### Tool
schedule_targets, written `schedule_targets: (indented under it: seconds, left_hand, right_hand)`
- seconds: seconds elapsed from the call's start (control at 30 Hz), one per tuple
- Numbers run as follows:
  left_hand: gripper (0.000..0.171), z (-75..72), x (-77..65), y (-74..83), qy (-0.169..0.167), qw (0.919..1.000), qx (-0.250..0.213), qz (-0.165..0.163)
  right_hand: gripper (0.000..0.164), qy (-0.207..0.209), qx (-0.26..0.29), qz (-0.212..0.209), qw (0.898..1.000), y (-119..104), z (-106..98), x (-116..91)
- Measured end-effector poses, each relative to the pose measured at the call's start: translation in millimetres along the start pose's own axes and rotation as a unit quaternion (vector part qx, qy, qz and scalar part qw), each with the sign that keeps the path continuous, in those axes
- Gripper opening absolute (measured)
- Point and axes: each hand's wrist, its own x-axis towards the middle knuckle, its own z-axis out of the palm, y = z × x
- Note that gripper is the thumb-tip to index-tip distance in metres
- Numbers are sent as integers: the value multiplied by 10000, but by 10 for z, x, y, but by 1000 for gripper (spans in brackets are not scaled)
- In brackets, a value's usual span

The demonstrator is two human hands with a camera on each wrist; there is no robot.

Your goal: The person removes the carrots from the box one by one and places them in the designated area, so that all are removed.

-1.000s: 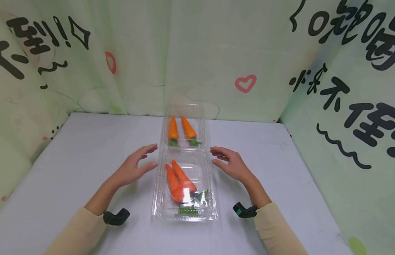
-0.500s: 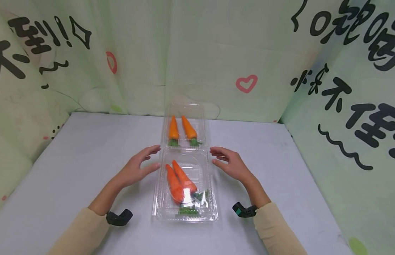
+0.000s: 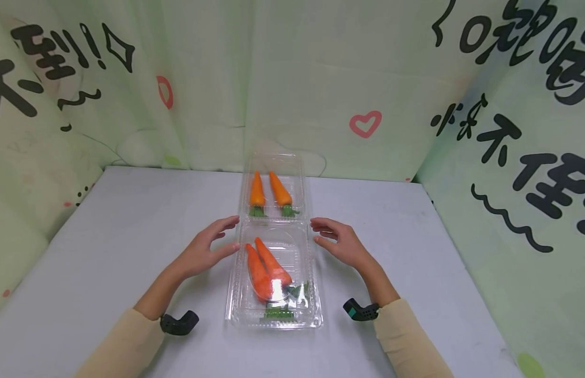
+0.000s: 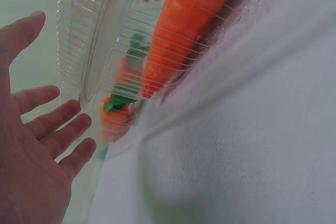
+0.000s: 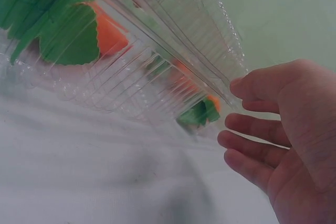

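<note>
A clear plastic box lies lengthwise in front of me, with two orange-red carrots and their green tops inside. Behind it is a second clear plastic section holding two lighter orange carrots, tips pointing away. My left hand reaches to the left rim, fingers spread and relaxed, fingertips right at the edge. Opposite it, my right hand has its loosely bent fingers beside the right rim. Both wrist views show empty palms: the left hand and right hand flank the ribbed plastic wall.
A white table carries the plastic packaging. Pale green curtains with black lettering and red hearts stand behind and at both sides. A black wrist camera sits on the left wrist, another black camera on the right.
My left hand has moved slightly right, closing up to the box's left rim. My right hand has hardly moved, and the carrots and plastic packaging lie as before.
</note>
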Motion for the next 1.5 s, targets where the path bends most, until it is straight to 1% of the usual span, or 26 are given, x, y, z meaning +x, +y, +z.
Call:
schedule_targets:
  seconds: [0.23,0.47,0.63,0.8,0.93,1.17,1.33,1.5]
  left_hand:
    - [66,26,7,-10,27,10000,-36,20]
    - [66,57,14,-24,59,9999,-155,41]
    - [67,70,22,-37,75,9997,-201,103]
    - [69,83,23,-41,69,9997,-232,48]
    - [70,86,18,-44,36,9996,-292,4]
    - [71,87,9,-59,-32,9991,-426,-32]
    - [71,83,-2,-64,-65,9989,-460,-40]
    - [71,77,-10,-56,-94,9987,-493,-21]
  right_hand:
    - [43,-20,-2,-58,10000,3,4,6]
    - [44,-98,220,87,9997,-358,-45,-51]
    - [44,-126,245,63,9996,-359,-39,-49]
    - [44,-129,216,104,9996,-374,-41,-51]
    - [44,-138,229,187,9995,-340,-28,-42]
    - [45,-54,327,344,9989,-13,64,36]
    - [45,-86,427,368,9984,25,65,44]
    - [44,-134,459,340,9983,18,56,40]
